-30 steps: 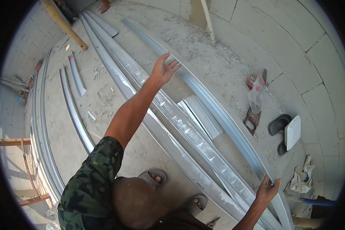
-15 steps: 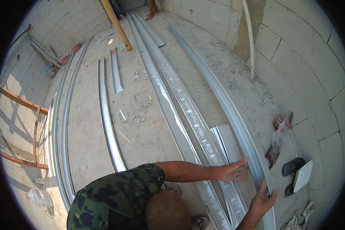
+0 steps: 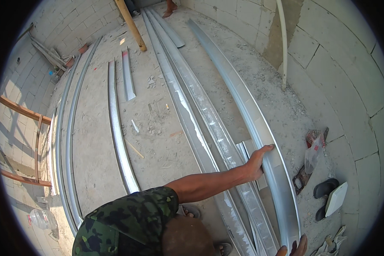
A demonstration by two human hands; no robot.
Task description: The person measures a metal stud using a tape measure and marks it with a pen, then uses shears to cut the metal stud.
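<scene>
A long silver metal channel (image 3: pixel 281 190) runs from the far middle to the lower right, tilted so its pale, wide face shows. My left hand (image 3: pixel 255 166), its arm coming out of a camouflage sleeve (image 3: pixel 128 219), grips the channel's left edge with the thumb over the top. At the lower edge my right hand (image 3: pixel 301 246) curls round the channel's near end; the picture's edge cuts much of it off. Just left of this channel lie two long, white-smeared metal channels (image 3: pixel 217 134), side by side. Short metal pieces (image 3: pixel 242 149) show partly under my left forearm.
More channels (image 3: pixel 113 109) lie to the left. A wooden post (image 3: pixel 132 25) stands at the back near another person's bare foot (image 3: pixel 170 12). Black slippers (image 3: pixel 325 187), a white tray-like piece (image 3: pixel 336 199) and a plastic bag (image 3: pixel 313 153) lie by the right block wall (image 3: pixel 341 85).
My left hand, flat with fingers stretched before, has moved up and closed on the channel. My right hand has slid down toward its near end. The channel has turned, showing its wide face.
</scene>
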